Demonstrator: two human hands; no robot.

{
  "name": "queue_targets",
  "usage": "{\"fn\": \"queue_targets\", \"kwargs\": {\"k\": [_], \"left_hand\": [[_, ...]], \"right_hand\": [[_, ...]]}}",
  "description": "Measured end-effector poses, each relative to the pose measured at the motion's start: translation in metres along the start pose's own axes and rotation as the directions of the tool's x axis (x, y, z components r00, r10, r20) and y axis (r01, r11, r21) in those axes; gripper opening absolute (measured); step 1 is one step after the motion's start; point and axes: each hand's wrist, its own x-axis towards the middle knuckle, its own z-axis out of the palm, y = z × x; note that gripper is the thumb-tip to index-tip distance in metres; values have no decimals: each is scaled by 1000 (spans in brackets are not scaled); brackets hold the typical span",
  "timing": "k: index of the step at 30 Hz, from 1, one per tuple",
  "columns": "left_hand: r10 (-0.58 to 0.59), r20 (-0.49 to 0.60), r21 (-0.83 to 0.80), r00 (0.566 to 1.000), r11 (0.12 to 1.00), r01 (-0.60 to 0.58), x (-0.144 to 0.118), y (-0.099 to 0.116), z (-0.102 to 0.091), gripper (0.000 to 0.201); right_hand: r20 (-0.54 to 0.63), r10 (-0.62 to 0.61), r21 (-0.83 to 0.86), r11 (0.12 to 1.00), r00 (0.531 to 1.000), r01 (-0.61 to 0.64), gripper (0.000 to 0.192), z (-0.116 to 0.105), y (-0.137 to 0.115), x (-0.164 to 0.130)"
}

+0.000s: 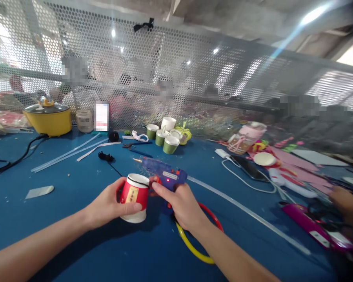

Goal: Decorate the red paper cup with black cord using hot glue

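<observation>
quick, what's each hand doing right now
Left hand: closed around a red paper cup.
Right hand: closed on a blue glue gun.

Both hands (left, right) closed, gripping

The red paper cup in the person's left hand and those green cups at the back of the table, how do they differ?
The red cup has a red wall with a pale label and a dark band under its rim; the green cups are green with white rims. The red cup is held alone in the left hand, beside the glue gun in the right hand; the green cups stand untouched in a cluster further back on the blue table. Both are small paper cups, open end up.
</observation>
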Motion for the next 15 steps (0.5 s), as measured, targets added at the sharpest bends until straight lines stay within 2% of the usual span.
{"fn": "queue_targets", "kwargs": {"k": [8, 11, 15], "left_hand": [[124, -96, 289, 988, 953, -92, 0, -7, -5, 70], [138, -77, 328, 987, 939, -106, 1, -13, -7, 66], [119, -4, 289, 993, 951, -113, 0, -13, -10, 59]], "right_hand": [[-10, 25, 11, 1000, 1000, -25, 23, 5, 3, 2], [-9, 17, 53, 998, 1000, -17, 24, 4, 7, 4], [-13, 11, 35, 999, 1000, -10, 30, 3, 10, 5]]}}
